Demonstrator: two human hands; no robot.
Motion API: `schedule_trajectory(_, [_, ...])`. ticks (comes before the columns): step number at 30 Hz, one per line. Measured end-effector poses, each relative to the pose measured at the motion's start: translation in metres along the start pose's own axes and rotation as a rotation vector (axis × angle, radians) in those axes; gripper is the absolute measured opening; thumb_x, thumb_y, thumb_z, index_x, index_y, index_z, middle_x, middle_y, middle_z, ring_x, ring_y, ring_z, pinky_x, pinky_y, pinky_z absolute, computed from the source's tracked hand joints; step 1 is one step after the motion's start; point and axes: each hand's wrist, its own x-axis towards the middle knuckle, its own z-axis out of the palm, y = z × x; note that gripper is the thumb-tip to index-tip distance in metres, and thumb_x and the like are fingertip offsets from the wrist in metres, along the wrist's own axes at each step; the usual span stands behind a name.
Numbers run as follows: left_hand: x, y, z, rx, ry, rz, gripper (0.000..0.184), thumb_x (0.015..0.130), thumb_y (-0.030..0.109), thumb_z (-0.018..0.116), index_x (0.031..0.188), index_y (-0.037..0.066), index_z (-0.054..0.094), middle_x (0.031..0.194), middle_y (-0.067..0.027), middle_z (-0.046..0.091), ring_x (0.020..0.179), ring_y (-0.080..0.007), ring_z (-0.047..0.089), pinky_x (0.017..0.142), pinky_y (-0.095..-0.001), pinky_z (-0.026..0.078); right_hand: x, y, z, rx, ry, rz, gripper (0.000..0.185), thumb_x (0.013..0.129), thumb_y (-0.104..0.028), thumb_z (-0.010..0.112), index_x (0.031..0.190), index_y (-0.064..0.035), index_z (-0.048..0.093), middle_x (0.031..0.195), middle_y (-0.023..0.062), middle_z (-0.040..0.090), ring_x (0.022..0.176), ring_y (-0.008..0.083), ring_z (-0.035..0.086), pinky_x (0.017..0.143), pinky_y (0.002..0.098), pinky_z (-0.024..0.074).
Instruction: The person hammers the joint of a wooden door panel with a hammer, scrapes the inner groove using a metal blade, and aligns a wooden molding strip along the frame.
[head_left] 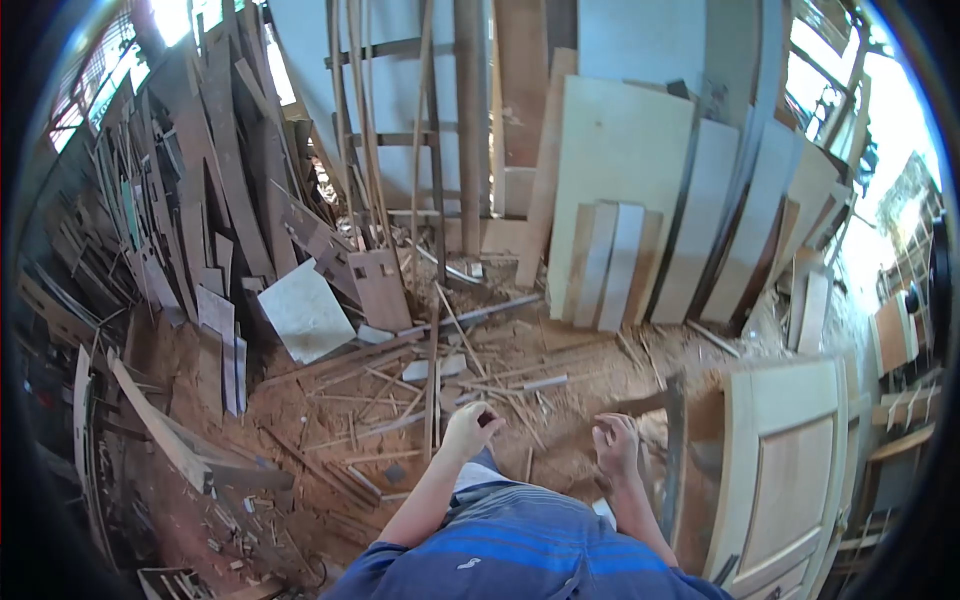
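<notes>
In front of the blue striped shirt (pixel 540 540), my left hand (pixel 470 430) is raised with its fingers curled together; whether something small is between them I cannot make out. My right hand (pixel 616 443) is held up to the right, fingers bent, with nothing plainly seen in it. The two hands are apart. Beneath them the floor (pixel 500 400) is strewn with sawdust and thin wood strips. A thin upright strip (pixel 433 385) stands just beyond my left hand.
Long boards (pixel 215 150) lean at the left, with a pale square panel (pixel 307 312) near them. Large panels (pixel 620 160) rest against the back wall. A panelled door (pixel 790 480) stands at the right, close to my right arm. Scrap wood covers the ground.
</notes>
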Motion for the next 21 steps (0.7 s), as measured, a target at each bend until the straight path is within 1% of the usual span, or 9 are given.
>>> schedule_trajectory(1, [0.020,-0.008,-0.025,0.013,-0.006,-0.023,0.029,0.090,0.023,0.094,0.088,0.001,0.076,0.087,-0.0150,0.078,0.077,-0.0311,0.076,0.073,-0.0426,0.060,0.029,-0.006,0.020,-0.024,-0.029,0.019,0.022,0.094,-0.013,0.079,0.115,-0.0063,0.081,0.117,0.0162,0.080,0.115,0.0375,0.073,0.102,0.0459,0.0571])
schedule_trajectory(4, [0.073,-0.031,-0.097,0.024,0.001,-0.184,0.027,0.090,0.022,0.093,0.090,0.000,0.077,0.087,-0.0153,0.078,0.079,-0.0313,0.077,0.074,-0.0411,0.060,0.122,-0.022,0.079,0.061,-0.153,0.237,0.020,0.096,-0.014,0.080,0.114,-0.0061,0.081,0.114,0.0176,0.077,0.115,0.0388,0.071,0.106,0.0479,0.0543])
schedule_trajectory(5, [0.088,-0.043,-0.120,0.034,0.069,-0.158,0.023,0.089,0.019,0.093,0.092,0.001,0.080,0.088,-0.0162,0.080,0.081,-0.0313,0.078,0.075,-0.0411,0.061,0.159,-0.031,0.100,0.083,-0.089,0.062,0.020,0.099,-0.016,0.079,0.115,-0.0043,0.080,0.111,0.0197,0.076,0.112,0.0412,0.071,0.102,0.0494,0.0550])
schedule_trajectory(7, [0.113,-0.062,-0.165,0.027,0.147,-0.199,0.017,0.090,0.017,0.091,0.094,0.003,0.084,0.087,-0.0163,0.079,0.080,-0.0310,0.077,0.074,-0.0403,0.060,0.241,-0.070,0.125,-0.026,-0.050,-0.204,0.019,0.100,-0.015,0.078,0.115,-0.0037,0.080,0.111,0.0199,0.076,0.111,0.0386,0.072,0.099,0.0482,0.0563])
schedule_trajectory(10, [0.132,-0.085,-0.213,0.080,0.171,-0.329,0.013,0.093,0.020,0.088,0.098,0.007,0.088,0.091,-0.0159,0.081,0.083,-0.0302,0.079,0.075,-0.0400,0.060,0.348,-0.143,0.153,0.185,-0.050,-0.175,0.020,0.100,-0.014,0.079,0.116,-0.0026,0.080,0.106,0.0161,0.077,0.104,0.0312,0.074,0.093,0.0402,0.0586])
schedule_trajectory(12, [0.137,-0.114,-0.227,0.045,0.202,-0.410,0.019,0.093,0.025,0.088,0.100,0.008,0.088,0.093,-0.0158,0.082,0.087,-0.0316,0.080,0.079,-0.0410,0.061,0.412,-0.173,0.174,0.255,-0.091,-0.120,0.023,0.101,-0.016,0.079,0.119,-0.0007,0.080,0.105,0.0127,0.079,0.100,0.0243,0.076,0.092,0.0354,0.0590])
schedule_trajectory(13, [0.137,-0.125,-0.231,0.178,0.242,-0.421,0.019,0.092,0.022,0.089,0.102,0.006,0.087,0.094,-0.0171,0.082,0.088,-0.0331,0.080,0.080,-0.0414,0.061,0.443,-0.190,0.184,0.295,-0.111,-0.113,0.026,0.102,-0.017,0.080,0.121,0.0004,0.080,0.106,0.0110,0.080,0.099,0.0211,0.076,0.091,0.0338,0.0592])
schedule_trajectory(16, [0.124,-0.175,-0.216,0.122,0.410,-0.474,0.019,0.092,0.019,0.088,0.104,0.004,0.086,0.095,-0.0177,0.083,0.088,-0.0332,0.081,0.081,-0.0412,0.062,0.548,-0.192,0.236,0.498,-0.257,0.029,0.031,0.103,-0.020,0.080,0.124,0.0010,0.080,0.110,0.0101,0.082,0.101,0.0166,0.077,0.093,0.0335,0.0592])
schedule_trajectory(21, [0.106,-0.147,-0.179,0.097,0.685,-0.842,0.019,0.091,0.014,0.090,0.096,0.000,0.079,0.088,-0.0145,0.081,0.080,-0.0233,0.079,0.076,-0.0376,0.061,0.752,-0.208,0.360,0.557,-0.266,-0.175,0.035,0.102,-0.023,0.080,0.127,0.0008,0.079,0.111,0.0100,0.083,0.102,0.0171,0.077,0.094,0.0336,0.0592])
